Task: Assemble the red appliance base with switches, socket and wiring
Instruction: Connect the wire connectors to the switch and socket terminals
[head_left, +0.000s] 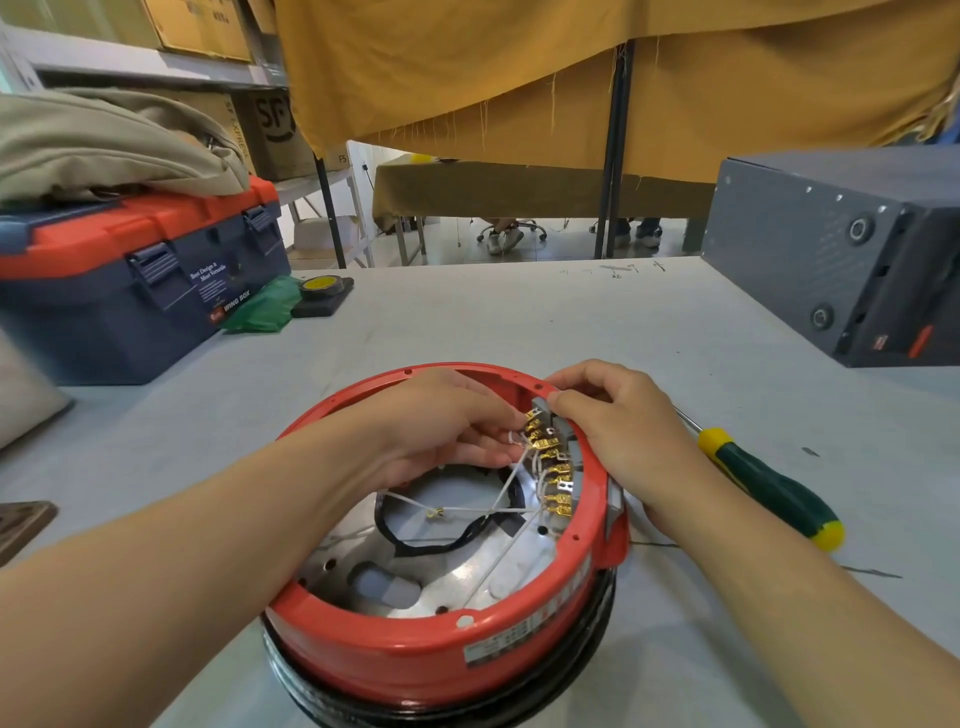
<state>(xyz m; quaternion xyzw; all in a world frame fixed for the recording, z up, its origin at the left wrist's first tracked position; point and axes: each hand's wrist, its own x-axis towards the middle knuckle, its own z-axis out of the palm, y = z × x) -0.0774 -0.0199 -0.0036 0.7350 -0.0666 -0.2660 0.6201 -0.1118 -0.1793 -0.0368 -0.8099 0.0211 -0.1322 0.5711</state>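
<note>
We have the round red base (415, 644) lying open side up near the front edge of the table (519, 322). A row of grey switches (563, 441) with brass terminals (553, 470) runs along its right inner wall, white wires (506, 486) trailing inward. Our left hand (441, 431) reaches inside and pinches a wire end at the terminals; our right hand (618, 421) pinches the top switch at the rim. A screwdriver (769, 483) lies just right.

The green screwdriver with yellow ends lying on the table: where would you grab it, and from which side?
Grip the green screwdriver with yellow ends round its thick green handle, coming from above with the right hand, which is nearest. It lies flat on the grey table, handle towards the person, thin metal shaft pointing away behind that hand, so the handle is the exposed part.
</note>
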